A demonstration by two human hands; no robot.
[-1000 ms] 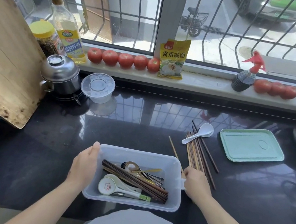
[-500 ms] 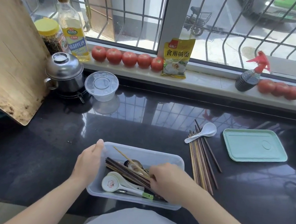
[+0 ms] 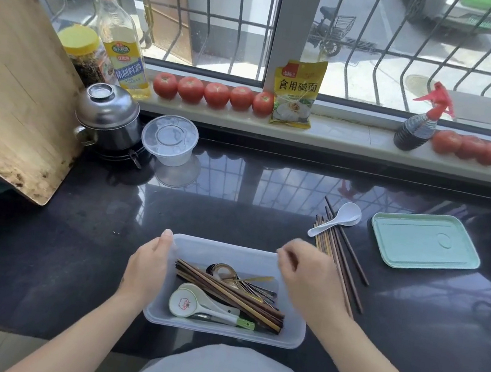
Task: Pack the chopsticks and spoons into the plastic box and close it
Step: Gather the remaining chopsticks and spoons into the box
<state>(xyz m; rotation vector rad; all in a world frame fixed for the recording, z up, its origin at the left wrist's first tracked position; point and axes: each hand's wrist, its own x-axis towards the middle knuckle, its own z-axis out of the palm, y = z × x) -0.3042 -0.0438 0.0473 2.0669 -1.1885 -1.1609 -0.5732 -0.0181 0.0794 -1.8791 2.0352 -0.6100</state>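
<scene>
Low in the middle of the frame, a clear plastic box sits on the dark counter. Chopsticks and spoons lie inside it. The left hand grips the box's left wall, thumb at the far corner. The right hand hangs blurred over the box's right end, fingers loosely curled and holding nothing. To its right, a loose bundle of chopsticks lies on the counter with a white spoon resting across its far end. The green lid lies further right.
</scene>
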